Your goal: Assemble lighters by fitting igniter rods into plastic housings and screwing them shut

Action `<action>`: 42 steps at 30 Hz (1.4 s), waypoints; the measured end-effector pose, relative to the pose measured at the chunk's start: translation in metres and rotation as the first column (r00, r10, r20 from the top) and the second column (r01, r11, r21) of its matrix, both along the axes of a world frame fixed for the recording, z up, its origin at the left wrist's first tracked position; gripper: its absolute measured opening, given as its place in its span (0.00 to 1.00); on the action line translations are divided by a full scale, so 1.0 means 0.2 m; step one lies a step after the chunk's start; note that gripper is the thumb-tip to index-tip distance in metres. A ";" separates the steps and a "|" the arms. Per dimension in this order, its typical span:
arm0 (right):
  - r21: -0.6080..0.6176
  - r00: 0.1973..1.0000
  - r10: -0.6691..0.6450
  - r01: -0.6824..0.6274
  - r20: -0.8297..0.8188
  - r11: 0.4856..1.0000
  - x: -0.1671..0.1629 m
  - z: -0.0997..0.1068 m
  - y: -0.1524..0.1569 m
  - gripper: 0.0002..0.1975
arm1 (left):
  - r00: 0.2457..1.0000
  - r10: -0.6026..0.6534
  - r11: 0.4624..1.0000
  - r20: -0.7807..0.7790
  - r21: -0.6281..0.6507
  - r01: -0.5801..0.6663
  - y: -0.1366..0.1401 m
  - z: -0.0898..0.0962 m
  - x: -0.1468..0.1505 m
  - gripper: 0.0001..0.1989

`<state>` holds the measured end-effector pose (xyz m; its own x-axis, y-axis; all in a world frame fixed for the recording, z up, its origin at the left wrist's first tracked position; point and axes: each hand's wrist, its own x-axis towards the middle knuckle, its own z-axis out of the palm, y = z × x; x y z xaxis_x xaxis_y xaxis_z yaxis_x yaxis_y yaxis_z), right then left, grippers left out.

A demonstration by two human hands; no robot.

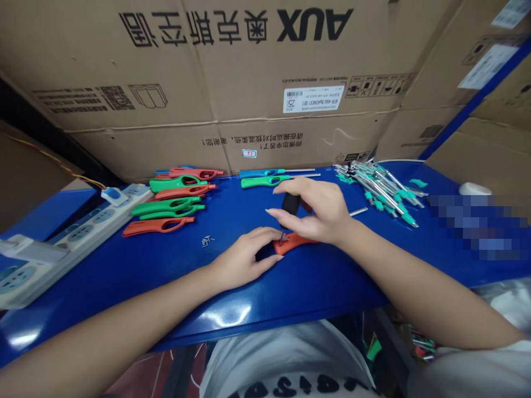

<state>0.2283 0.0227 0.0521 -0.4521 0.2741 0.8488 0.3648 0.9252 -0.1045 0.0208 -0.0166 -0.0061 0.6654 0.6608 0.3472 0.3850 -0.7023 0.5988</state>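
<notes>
My right hand (317, 210) is wrapped round the black handle of a screwdriver (291, 204), held nearly upright. The screwdriver's tip meets an orange lighter (292, 242) lying on the blue table. With thumb and fingers, my left hand (251, 254) grips the left end of that lighter. A metal tube (358, 211) pokes out beyond my right hand, apparently the lighter's nozzle. Left of my left hand lies a small heap of screws (207, 241). Beyond my hands, a green lighter (261, 181) and a blue lighter (257, 173) with metal nozzles lie side by side.
Several orange and green lighter casings (166, 207) are stacked at the left. A white power strip (78, 235) runs along the left edge. Metal tubes with teal parts (381, 188) are heaped at the back right. Behind stands a cardboard box wall (249, 72).
</notes>
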 end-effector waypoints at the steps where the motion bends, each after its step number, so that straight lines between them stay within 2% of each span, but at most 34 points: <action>1: 0.080 0.999 -0.032 0.032 -0.008 0.996 0.00 -0.01 0.00 0.14 | 1.000 -0.001 1.000 -0.001 0.001 0.001 0.00 0.00 0.00 0.15; 3: 0.121 1.000 -0.021 0.020 0.002 0.992 0.01 0.00 0.00 0.12 | 1.000 -0.006 1.000 0.001 0.001 0.006 0.00 0.00 0.00 0.15; 5: 0.004 0.998 0.054 -0.054 0.015 0.999 0.00 0.02 -0.01 0.15 | 1.000 -0.009 1.000 0.002 -0.002 0.009 0.00 0.01 0.00 0.14; 7: -0.164 0.990 0.140 -0.136 0.009 0.977 -0.01 0.03 -0.02 0.18 | 1.000 -0.009 1.000 -0.002 -0.009 0.009 0.00 0.01 0.00 0.14; 9: -0.228 0.989 0.150 -0.149 -0.014 0.962 -0.02 0.03 -0.02 0.17 | 1.000 -0.007 1.000 -0.002 -0.010 0.007 0.00 0.01 0.00 0.14; 10: -0.196 0.993 0.117 -0.119 -0.022 0.973 -0.02 0.02 -0.02 0.16 | 1.000 -0.006 1.000 0.003 -0.007 0.006 0.00 0.01 0.00 0.14; 12: -0.044 0.999 0.016 -0.018 -0.035 0.999 -0.01 0.00 0.00 0.13 | 1.000 -0.003 1.000 0.009 0.002 0.003 0.00 0.00 0.00 0.14; 14: 0.111 0.998 -0.045 0.051 -0.051 0.993 0.01 -0.02 0.02 0.12 | 1.000 -0.001 1.000 0.009 0.008 0.001 0.00 0.00 0.00 0.14; 15: 0.148 0.998 -0.043 0.050 -0.050 0.988 0.01 -0.02 0.02 0.12 | 1.000 -0.002 1.000 0.009 0.009 0.002 0.00 0.00 0.00 0.14; 17: 0.117 1.000 0.014 -0.010 -0.025 0.993 0.02 -0.01 0.01 0.13 | 1.000 -0.008 1.000 0.010 0.006 0.008 0.00 0.00 0.00 0.14; 20: -0.062 0.992 0.124 -0.124 0.002 0.990 0.00 0.02 -0.01 0.19 | 1.000 -0.014 1.000 0.007 -0.005 0.014 0.00 0.01 0.00 0.14; 22: -0.101 0.990 0.140 -0.141 -0.011 0.985 -0.02 0.03 -0.02 0.18 | 1.000 -0.012 1.000 0.009 -0.006 0.012 0.00 0.01 0.00 0.14; 26: 0.094 0.998 0.040 -0.036 -0.044 0.995 -0.01 0.01 0.01 0.11 | 1.000 -0.007 1.000 0.020 0.006 0.007 0.00 0.00 0.00 0.14; 29: 0.208 0.999 -0.006 0.017 -0.051 0.978 0.01 -0.01 0.03 0.11 | 1.000 -0.003 1.000 0.010 0.001 0.003 0.00 0.00 0.00 0.14; 31: 0.191 1.000 0.010 -0.006 -0.019 0.982 0.02 -0.01 0.02 0.11 | 1.000 -0.005 1.000 0.012 0.000 0.005 0.00 0.01 0.00 0.14; 35: 0.022 0.993 0.112 -0.113 0.037 0.993 0.01 0.02 0.00 0.17 | 1.000 -0.016 1.000 0.000 -0.012 0.016 0.00 0.01 0.00 0.14; 37: -0.007 0.990 0.136 -0.136 0.028 0.991 0.00 0.02 0.00 0.16 | 1.000 -0.018 1.000 -0.002 -0.009 0.018 0.00 0.01 0.00 0.14; 39: 0.054 0.994 0.108 -0.108 0.004 0.993 0.00 0.01 0.01 0.12 | 1.000 -0.017 1.000 0.009 0.007 0.017 0.00 0.00 0.00 0.14; 42: 0.216 1.000 0.025 -0.021 -0.016 0.976 0.01 0.00 0.02 0.10 | 1.000 -0.019 0.999 0.020 0.025 0.019 0.01 -0.01 0.00 0.15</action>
<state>0.2300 0.0270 0.0517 -0.4401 0.0733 0.8949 0.3427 0.9350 0.0919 0.0202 -0.0154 -0.0078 0.6703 0.6389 0.3775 0.3591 -0.7244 0.5885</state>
